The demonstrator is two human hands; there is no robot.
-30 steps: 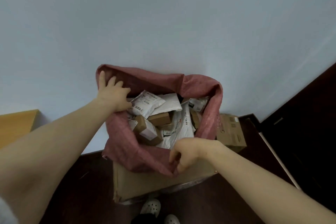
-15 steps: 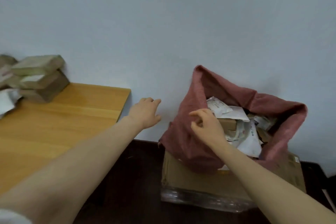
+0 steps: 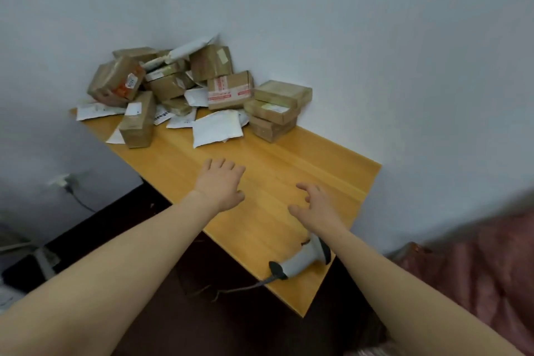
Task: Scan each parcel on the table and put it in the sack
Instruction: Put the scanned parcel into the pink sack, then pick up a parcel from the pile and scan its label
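A heap of several brown cardboard parcels (image 3: 230, 89) and white mailer bags (image 3: 217, 128) lies at the far end of the wooden table (image 3: 271, 159), against the wall. My left hand (image 3: 220, 184) hovers over the table's middle, fingers relaxed, holding nothing. My right hand (image 3: 315, 205) is to its right, fingers spread and slightly bent, also empty. A grey handheld scanner (image 3: 303, 260) lies on the table's near corner, partly under my right forearm. The pink sack (image 3: 479, 266) shows blurred at the lower right.
A stack of three flat brown boxes (image 3: 277, 108) stands at the heap's right. The scanner's cable (image 3: 239, 287) hangs off the table edge. A wall socket with a plug (image 3: 62, 180) is at the left. Dark floor lies below the table.
The view swung left from the sack to the table. Both hands let go of the sack's rim and moved out over the table top, empty.
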